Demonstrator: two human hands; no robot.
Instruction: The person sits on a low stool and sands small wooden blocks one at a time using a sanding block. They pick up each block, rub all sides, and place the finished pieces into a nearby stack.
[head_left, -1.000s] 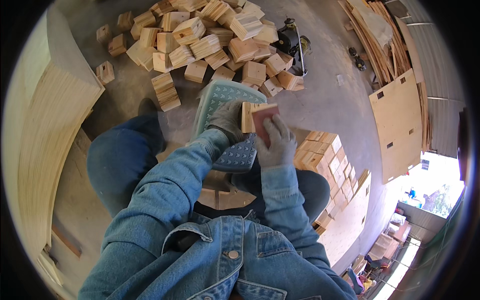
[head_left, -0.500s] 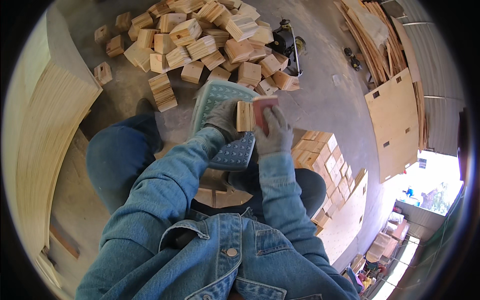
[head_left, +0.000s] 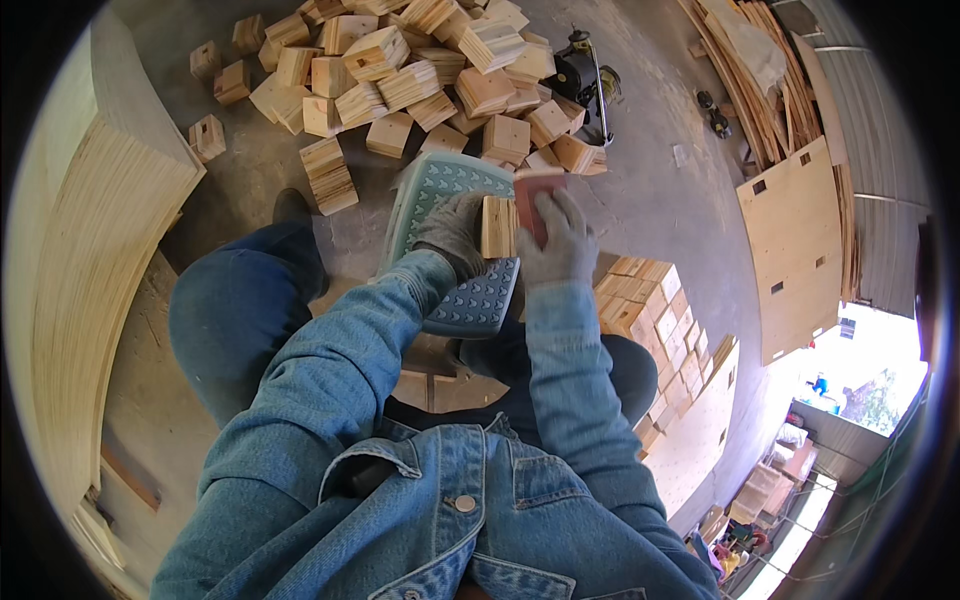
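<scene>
In a grey work glove, my left hand (head_left: 452, 236) is closed around a small layered wooden block (head_left: 498, 228), holding it above a blue-green plastic stool top (head_left: 472, 312) with a raised pattern. My right hand (head_left: 560, 248), gloved too, grips a reddish-brown sanding block (head_left: 538, 198). This sanding block lies against the right-hand face of the wooden block, or very close to it. Part of the wooden block is hidden behind the left glove, and the right palm is out of sight.
A loose heap of wooden blocks (head_left: 405, 85) lies ahead on the floor, beside a black power tool (head_left: 580, 80). Neatly stacked blocks (head_left: 655, 310) stand to my right. Large plywood sheets (head_left: 120, 230) rise at the left; boards (head_left: 800, 250) lean far right.
My right hand and the sanding block have shifted slightly up and right. The wooden block, still in my left hand, has moved a little to the right. The whole view has shifted slightly.
</scene>
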